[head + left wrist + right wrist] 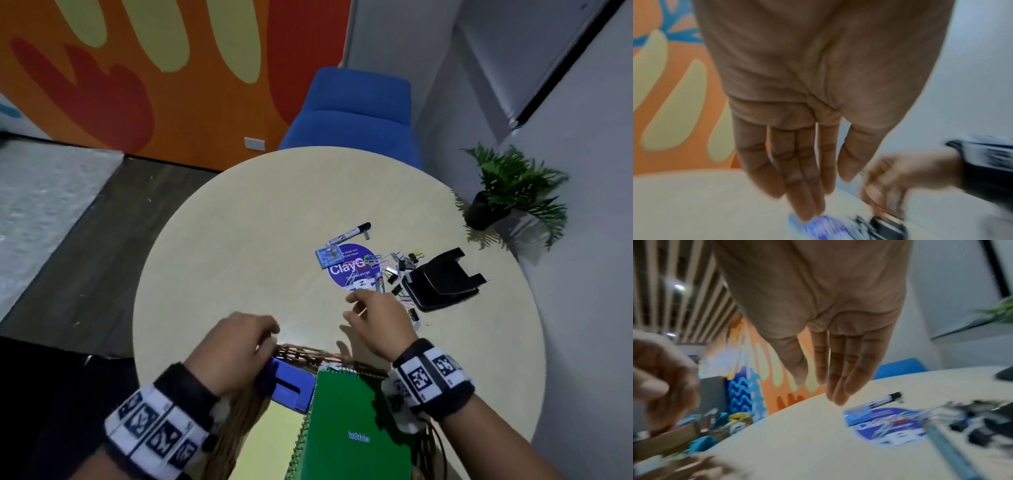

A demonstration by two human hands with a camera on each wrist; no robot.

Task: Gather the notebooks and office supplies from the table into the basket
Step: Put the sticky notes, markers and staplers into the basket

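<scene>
Inside the woven basket [301, 356], a green spiral notebook [356, 425] stands tilted.

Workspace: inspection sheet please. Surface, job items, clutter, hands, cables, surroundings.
Surface: round pale table, purple round sticker on it.
Job's things: wicker basket at near edge holds green notebook, yellow notebook, blue item. Still on table: marker, blue box, glue stick, paper clips, binder clips, black hole punch.
Clutter: nothing seen.
Grippers: left hand on basket rim, grip unclear; right hand open, above table near clips.
Cables: nothing seen.
Surroundings: blue chair, potted plant, orange mural wall.
</scene>
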